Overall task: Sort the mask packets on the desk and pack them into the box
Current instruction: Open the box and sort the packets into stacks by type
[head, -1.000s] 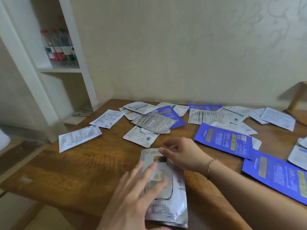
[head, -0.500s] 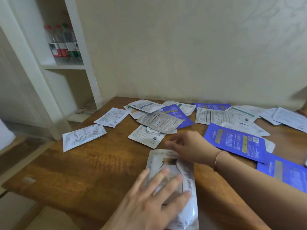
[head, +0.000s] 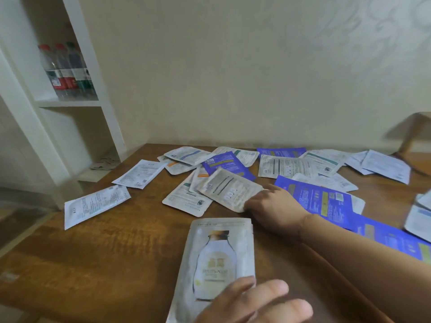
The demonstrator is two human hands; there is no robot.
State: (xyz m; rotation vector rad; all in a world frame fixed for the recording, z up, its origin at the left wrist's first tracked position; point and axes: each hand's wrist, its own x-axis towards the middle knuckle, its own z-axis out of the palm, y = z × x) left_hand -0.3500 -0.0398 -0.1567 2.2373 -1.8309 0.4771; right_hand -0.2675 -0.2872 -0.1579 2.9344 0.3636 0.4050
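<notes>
So the desk (head: pixel 98 259) is a wooden one pushed into the corner of the room, and most of its far half is littered with mask packets. Right at the near edge, roughly in the middle, lies a silver packet with a milk bottle printed on it (head: pixel 218 259), face up. The left hand (head: pixel 254 301) rests on its near end with the fingers laid out straight and a bit spread, flat on the foil, not curled round anything.

The right hand (head: pixel 272 210) is further in, toward the middle of the desk, pinching the near corner of a grey-white packet (head: pixel 229 188) that's tilted up off the pile. Under that one there's a white packet with green print (head: pixel 184 201) lying flat.

Blue packets (head: pixel 319 199) run along the right side toward the near right corner, another blue one (head: pixel 227 163) sits in the middle of the heap, and white ones are scattered along the far edge. Two white packets (head: pixel 96 205) lie apart near the left edge.

Off the desk's left side stands a white shelf (head: pixel 70 103) with water bottles (head: pixel 67 71) on it.
</notes>
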